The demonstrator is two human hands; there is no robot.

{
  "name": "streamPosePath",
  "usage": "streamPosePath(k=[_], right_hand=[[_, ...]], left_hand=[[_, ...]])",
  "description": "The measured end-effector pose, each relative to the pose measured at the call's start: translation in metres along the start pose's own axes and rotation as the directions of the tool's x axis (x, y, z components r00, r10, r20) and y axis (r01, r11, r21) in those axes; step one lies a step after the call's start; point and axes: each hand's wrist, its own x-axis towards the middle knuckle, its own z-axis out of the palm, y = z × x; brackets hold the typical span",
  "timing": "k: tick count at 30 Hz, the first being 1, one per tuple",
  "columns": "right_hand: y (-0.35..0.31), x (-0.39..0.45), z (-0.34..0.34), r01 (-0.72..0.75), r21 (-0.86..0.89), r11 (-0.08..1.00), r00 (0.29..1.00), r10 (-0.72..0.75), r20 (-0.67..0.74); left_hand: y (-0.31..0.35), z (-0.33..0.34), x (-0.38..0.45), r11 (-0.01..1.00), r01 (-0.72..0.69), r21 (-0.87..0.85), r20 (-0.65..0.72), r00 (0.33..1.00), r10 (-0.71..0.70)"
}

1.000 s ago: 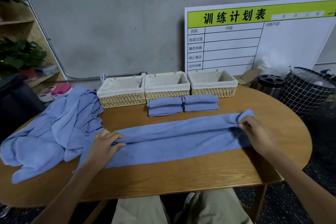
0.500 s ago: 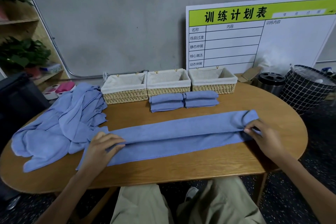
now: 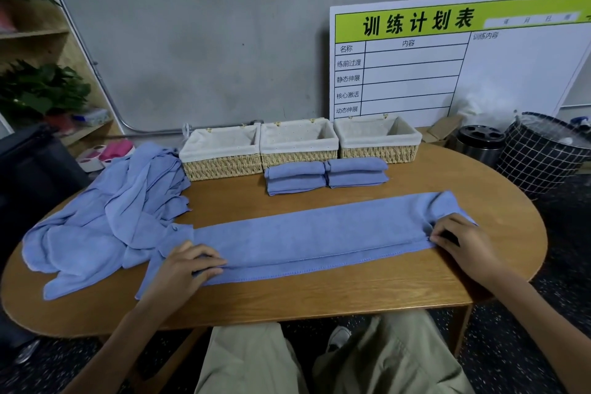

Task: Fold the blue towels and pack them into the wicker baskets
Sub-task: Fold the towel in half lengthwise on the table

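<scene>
Lengthwise fold in hand: left hand (image 3: 179, 269) & right hand (image 3: 460, 241) pinch ends of long blue microfibre towel (image 3: 307, 233) before three lined wicker baskets (image 3: 297, 150). Next, prob. fold it crosswise.

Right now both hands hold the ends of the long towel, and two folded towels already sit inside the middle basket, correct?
Not quite. In the head view the folded towels lie on the table in front of the baskets; the middle basket is empty. The left hand and right hand do hold the long towel ends.
</scene>
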Motion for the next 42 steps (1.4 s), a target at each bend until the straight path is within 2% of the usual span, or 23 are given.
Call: streamPosePath(k=[5,9,11,14,18,22,27,30,33,35,37,39,42], right_hand=[[-0.002,0.012,0.0,-0.048,0.017,0.999,0.999,0.048,-0.013],[0.0,0.005,-0.009,-0.095,0.074,0.993,0.99,0.102,-0.097],[0.003,-0.001,-0.013,-0.079,0.058,0.995,0.993,0.084,-0.086],[0.006,-0.008,-0.013,-0.071,0.013,0.997,0.997,0.071,-0.029],[0.007,-0.005,-0.011,-0.086,-0.017,0.996,0.996,0.085,-0.02],[0.005,-0.009,-0.012,-0.101,-0.021,0.995,0.994,0.1,-0.035],[-0.003,-0.01,-0.017,-0.137,-0.237,0.962,0.979,0.095,-0.181],[-0.034,0.003,-0.005,-0.077,-0.266,0.961,0.976,0.018,-0.219],[-0.098,0.027,0.03,0.1,-0.134,0.986,0.989,-0.113,-0.096],[-0.154,0.038,0.059,0.233,0.001,0.973,0.973,-0.233,0.006],[-0.21,0.044,0.09,0.353,0.099,0.931,0.928,-0.361,0.095],[-0.261,0.047,0.119,0.426,0.167,0.889,0.868,-0.454,0.201],[-0.318,0.048,0.153,0.48,0.203,0.854,0.793,-0.521,0.315]], left_hand=[[-0.017,0.008,0.023,0.998,0.042,0.042,-0.01,0.999,-0.042],[-0.006,0.003,0.03,0.999,0.003,0.035,-0.047,0.999,-0.002],[-0.002,0.002,0.017,1.0,-0.01,0.029,-0.013,1.0,0.011],[-0.002,0.0,-0.002,0.999,0.045,-0.001,0.059,0.997,-0.045],[0.002,-0.004,-0.005,0.992,-0.104,0.069,0.084,0.992,0.098],[0.003,-0.01,-0.008,0.979,-0.127,0.16,0.109,0.988,0.11],[0.01,-0.015,-0.012,0.973,-0.129,0.194,0.122,0.987,0.107],[0.008,-0.012,-0.014,0.978,-0.115,0.173,0.134,0.987,0.093],[0.006,-0.011,-0.015,0.988,-0.028,0.15,0.172,0.985,0.001],[0.006,-0.017,-0.014,0.998,0.023,0.066,0.148,0.988,-0.032],[0.002,-0.031,-0.008,0.994,0.091,-0.057,0.053,0.995,-0.088],[-0.012,-0.052,0.002,0.959,0.24,-0.15,-0.026,0.969,-0.247],[-0.048,-0.077,0.013,0.894,0.389,-0.224,-0.016,0.915,-0.403]])
